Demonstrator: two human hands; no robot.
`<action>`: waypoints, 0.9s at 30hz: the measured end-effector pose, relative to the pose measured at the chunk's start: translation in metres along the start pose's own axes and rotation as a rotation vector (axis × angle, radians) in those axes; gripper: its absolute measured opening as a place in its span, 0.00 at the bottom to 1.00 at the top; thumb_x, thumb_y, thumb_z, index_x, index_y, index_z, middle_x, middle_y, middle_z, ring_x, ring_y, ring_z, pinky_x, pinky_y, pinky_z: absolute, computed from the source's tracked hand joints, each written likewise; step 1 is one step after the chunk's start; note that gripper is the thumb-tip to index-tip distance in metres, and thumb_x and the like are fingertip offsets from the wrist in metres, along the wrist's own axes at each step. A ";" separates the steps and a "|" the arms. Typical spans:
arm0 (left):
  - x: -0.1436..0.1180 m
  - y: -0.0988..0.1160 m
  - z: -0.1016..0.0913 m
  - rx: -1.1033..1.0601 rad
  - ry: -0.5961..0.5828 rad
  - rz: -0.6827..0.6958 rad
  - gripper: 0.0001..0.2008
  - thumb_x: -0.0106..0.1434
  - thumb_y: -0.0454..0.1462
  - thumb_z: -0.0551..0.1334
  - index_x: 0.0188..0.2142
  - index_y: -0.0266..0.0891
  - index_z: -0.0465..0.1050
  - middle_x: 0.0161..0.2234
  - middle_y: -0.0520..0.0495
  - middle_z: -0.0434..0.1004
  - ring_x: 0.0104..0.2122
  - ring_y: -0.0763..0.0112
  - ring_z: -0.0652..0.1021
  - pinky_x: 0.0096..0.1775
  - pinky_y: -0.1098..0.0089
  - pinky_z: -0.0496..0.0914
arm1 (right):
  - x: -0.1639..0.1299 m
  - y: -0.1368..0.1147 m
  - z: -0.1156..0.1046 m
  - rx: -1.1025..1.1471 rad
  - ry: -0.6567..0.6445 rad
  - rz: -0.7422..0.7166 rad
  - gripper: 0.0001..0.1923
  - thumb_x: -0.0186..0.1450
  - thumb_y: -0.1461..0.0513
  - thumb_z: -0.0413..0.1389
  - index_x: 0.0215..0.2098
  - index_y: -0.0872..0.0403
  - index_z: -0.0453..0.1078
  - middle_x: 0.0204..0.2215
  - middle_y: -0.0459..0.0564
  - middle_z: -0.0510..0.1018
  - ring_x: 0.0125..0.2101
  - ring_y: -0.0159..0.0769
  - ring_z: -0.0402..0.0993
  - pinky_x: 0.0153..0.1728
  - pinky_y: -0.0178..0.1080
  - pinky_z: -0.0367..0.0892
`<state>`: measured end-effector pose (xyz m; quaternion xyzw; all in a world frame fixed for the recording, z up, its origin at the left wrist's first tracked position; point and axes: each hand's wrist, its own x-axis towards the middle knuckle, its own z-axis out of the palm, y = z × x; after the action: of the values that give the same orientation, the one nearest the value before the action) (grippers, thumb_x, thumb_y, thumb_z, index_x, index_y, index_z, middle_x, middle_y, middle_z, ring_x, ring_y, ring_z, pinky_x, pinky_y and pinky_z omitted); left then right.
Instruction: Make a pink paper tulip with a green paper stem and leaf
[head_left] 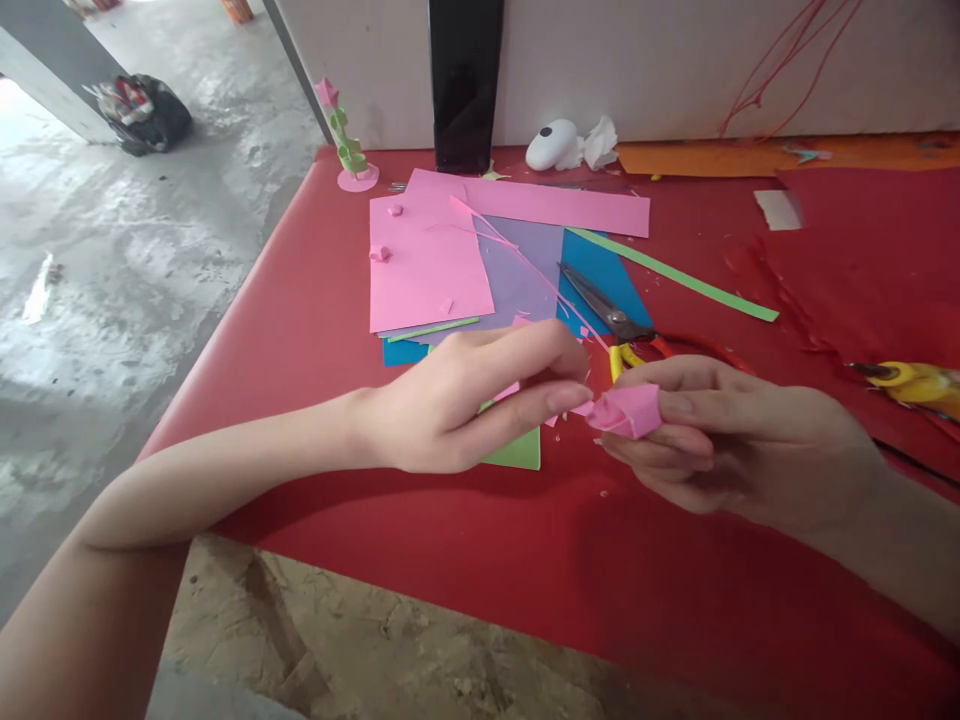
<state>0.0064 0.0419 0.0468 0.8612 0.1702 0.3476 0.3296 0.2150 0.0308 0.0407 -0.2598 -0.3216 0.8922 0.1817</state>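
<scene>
Between the thumb and fingers of my right hand point(750, 430) is a small pink folded paper flower point(634, 410). My left hand point(480, 400) reaches in from the other side, its thumb and forefinger closed at the flower's pointed pink tip. The exact grip of the left fingertips is partly hidden. Just behind the hands lie scissors point(615, 318) with red handles and a yellow-handled tool point(622, 360), mostly covered by my right hand. A thin pink paper strip point(525, 262) runs toward the yellow handles. Beneath my left hand, green paper point(521, 450) shows.
Pink sheets point(427, 270), purple paper point(525, 270) and blue paper point(611, 270) overlap on the red table point(300, 300). A green strip point(697, 280) lies to the right. A finished paper flower point(345, 140) stands back left. A yellow glue gun point(915, 385) rests at right.
</scene>
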 end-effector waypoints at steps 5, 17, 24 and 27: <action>-0.001 -0.001 -0.006 0.460 -0.043 0.265 0.12 0.66 0.45 0.54 0.34 0.38 0.62 0.28 0.49 0.70 0.26 0.74 0.71 0.27 0.71 0.66 | -0.001 0.001 -0.002 0.065 -0.120 0.053 0.17 0.59 0.57 0.60 0.20 0.57 0.62 0.14 0.38 0.54 0.13 0.19 0.46 0.11 0.24 0.44; 0.000 0.003 -0.003 0.645 -0.166 0.386 0.08 0.68 0.31 0.48 0.34 0.39 0.63 0.21 0.56 0.64 0.23 0.76 0.69 0.24 0.71 0.56 | 0.003 0.007 0.001 0.100 -0.065 0.244 0.21 0.57 0.56 0.60 0.17 0.56 0.56 0.11 0.36 0.51 0.10 0.18 0.43 0.07 0.23 0.42; -0.006 -0.002 0.005 0.524 -0.115 0.449 0.11 0.65 0.31 0.50 0.29 0.41 0.66 0.19 0.55 0.62 0.23 0.74 0.70 0.25 0.71 0.61 | -0.001 0.008 0.012 0.154 -0.049 0.318 0.22 0.58 0.55 0.60 0.17 0.55 0.54 0.13 0.36 0.51 0.10 0.18 0.41 0.07 0.23 0.38; -0.007 -0.001 0.013 0.342 -0.076 0.349 0.11 0.65 0.29 0.48 0.30 0.40 0.64 0.19 0.54 0.64 0.25 0.75 0.72 0.26 0.72 0.62 | 0.001 0.009 0.012 0.135 -0.014 0.280 0.22 0.57 0.54 0.60 0.17 0.55 0.54 0.13 0.37 0.50 0.11 0.19 0.42 0.08 0.24 0.39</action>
<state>0.0102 0.0327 0.0359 0.9333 0.0629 0.3326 0.1201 0.2053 0.0186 0.0423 -0.2832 -0.2227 0.9302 0.0705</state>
